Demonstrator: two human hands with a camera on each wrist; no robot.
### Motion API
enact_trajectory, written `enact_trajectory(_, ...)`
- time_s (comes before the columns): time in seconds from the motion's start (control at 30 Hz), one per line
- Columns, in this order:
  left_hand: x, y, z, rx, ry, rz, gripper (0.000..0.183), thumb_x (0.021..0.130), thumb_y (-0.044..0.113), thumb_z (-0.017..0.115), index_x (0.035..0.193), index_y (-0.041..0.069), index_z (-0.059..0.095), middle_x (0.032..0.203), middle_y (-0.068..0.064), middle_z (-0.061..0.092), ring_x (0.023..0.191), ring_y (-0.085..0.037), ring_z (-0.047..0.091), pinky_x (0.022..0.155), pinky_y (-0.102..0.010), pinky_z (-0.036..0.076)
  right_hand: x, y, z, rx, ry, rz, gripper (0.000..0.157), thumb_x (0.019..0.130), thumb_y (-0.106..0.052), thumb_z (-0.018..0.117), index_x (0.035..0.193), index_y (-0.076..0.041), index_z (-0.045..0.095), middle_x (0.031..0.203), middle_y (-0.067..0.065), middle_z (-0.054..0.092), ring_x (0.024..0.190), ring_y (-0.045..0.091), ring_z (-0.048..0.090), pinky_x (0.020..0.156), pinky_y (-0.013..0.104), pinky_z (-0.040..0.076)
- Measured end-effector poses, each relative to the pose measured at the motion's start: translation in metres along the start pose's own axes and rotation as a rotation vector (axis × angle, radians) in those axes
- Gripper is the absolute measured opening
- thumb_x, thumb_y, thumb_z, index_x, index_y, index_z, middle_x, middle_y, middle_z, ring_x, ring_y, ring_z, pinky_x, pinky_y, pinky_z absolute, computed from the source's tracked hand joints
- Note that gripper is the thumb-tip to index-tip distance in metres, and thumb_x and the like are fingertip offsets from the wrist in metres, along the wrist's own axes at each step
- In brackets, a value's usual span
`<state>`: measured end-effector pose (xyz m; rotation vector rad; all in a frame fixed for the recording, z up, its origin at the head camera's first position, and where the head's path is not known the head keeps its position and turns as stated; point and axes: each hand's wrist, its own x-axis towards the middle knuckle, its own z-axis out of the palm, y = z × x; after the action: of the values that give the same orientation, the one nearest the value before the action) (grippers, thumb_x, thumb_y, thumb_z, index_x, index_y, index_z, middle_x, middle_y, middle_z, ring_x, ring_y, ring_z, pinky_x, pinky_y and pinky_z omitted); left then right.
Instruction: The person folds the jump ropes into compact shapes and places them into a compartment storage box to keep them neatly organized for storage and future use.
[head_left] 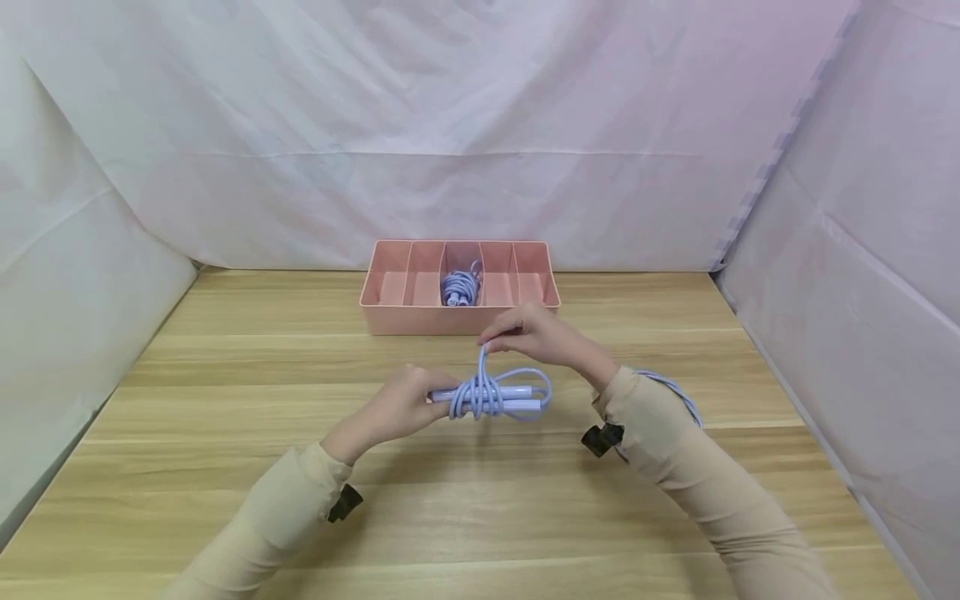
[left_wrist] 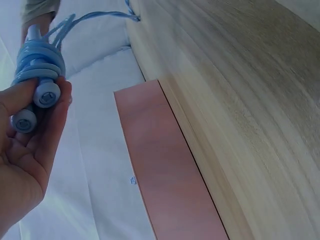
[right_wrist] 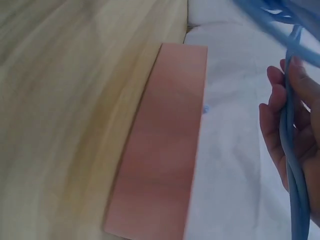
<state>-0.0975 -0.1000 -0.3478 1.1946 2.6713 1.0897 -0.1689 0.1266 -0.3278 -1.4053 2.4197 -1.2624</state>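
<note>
A light-blue jump rope (head_left: 480, 398) hangs over the table, its two handles side by side with several turns of cord wound around them. My left hand (head_left: 408, 404) grips the handles by one end, thumb and fingers on opposite sides; the round handle ends (left_wrist: 47, 94) face the left wrist view. Above the bundle, my right hand (head_left: 534, 335) pinches the cord, which rises taut from the windings. In the right wrist view the doubled cord (right_wrist: 289, 130) runs down across the palm. A loose length of cord (head_left: 678, 392) trails to the table behind the right sleeve.
At the back of the table (head_left: 225, 400) stands a pink divided box (head_left: 420, 321). A second coiled blue rope (head_left: 461, 285) lies in its middle compartment. White cloth (head_left: 450, 192) hangs behind, with pale walls on both sides.
</note>
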Motion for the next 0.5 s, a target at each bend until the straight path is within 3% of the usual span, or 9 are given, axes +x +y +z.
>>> enact_trajectory(0.2,0.000,0.000,0.002,-0.151,0.038,-0.051,0.013,0.079,0.005,0.067,0.091,0.001,0.071,0.072,-0.004,0.069,0.053,0.002,0.046,0.047,-0.018,0.044,-0.003,0.013,0.017,0.296,0.071,0.167,0.014,0.082,0.000,0.063,0.092,0.009,0.067,0.078,0.009,0.069,0.064,0.025,0.062,0.063,0.040,0.055)
enact_trajectory(0.3,0.002,-0.002,0.003,-0.257,0.071,-0.097,0.018,0.080,0.004,0.067,0.096,-0.002,0.070,0.074,-0.009,0.069,0.052,0.002,0.046,0.044,-0.018,0.042,-0.001,-0.003,0.024,0.416,0.144,0.240,0.017,0.083,0.003,0.060,0.093,0.016,0.062,0.076,0.007,0.070,0.061,0.013,0.062,0.060,0.030,0.055)
enact_trajectory(0.4,0.004,-0.004,0.006,-0.362,0.140,-0.141,0.021,0.080,0.002,0.066,0.099,-0.006,0.067,0.080,-0.017,0.070,0.057,0.002,0.053,0.049,-0.018,0.047,-0.002,-0.017,0.032,0.456,0.243,0.177,0.019,0.082,0.008,0.057,0.095,0.022,0.057,0.082,0.022,0.068,0.068,0.003,0.061,0.062,0.020,0.052)
enact_trajectory(0.43,0.005,-0.005,0.007,-0.387,0.171,-0.157,0.021,0.080,0.002,0.066,0.099,-0.007,0.067,0.082,-0.018,0.069,0.059,0.002,0.055,0.051,-0.018,0.049,-0.003,-0.013,0.038,0.435,0.270,0.092,0.020,0.081,0.009,0.057,0.095,0.024,0.055,0.086,0.028,0.065,0.073,0.006,0.064,0.065,0.019,0.052)
enact_trajectory(0.47,0.005,-0.006,0.008,-0.400,0.204,-0.167,0.021,0.080,0.002,0.066,0.099,-0.007,0.067,0.083,-0.019,0.069,0.061,0.003,0.056,0.053,-0.018,0.050,-0.005,-0.004,0.045,0.259,0.232,0.048,0.019,0.084,0.009,0.052,0.098,0.022,0.057,0.093,0.027,0.065,0.080,0.006,0.064,0.070,0.018,0.052)
enact_trajectory(0.5,0.006,-0.007,0.009,-0.407,0.238,-0.171,0.021,0.080,0.001,0.066,0.098,-0.009,0.067,0.085,-0.021,0.069,0.063,0.003,0.057,0.056,-0.019,0.051,-0.007,0.019,0.055,0.254,0.253,-0.017,0.022,0.087,0.005,0.050,0.103,0.017,0.058,0.100,0.025,0.065,0.088,0.007,0.064,0.075,0.017,0.051)
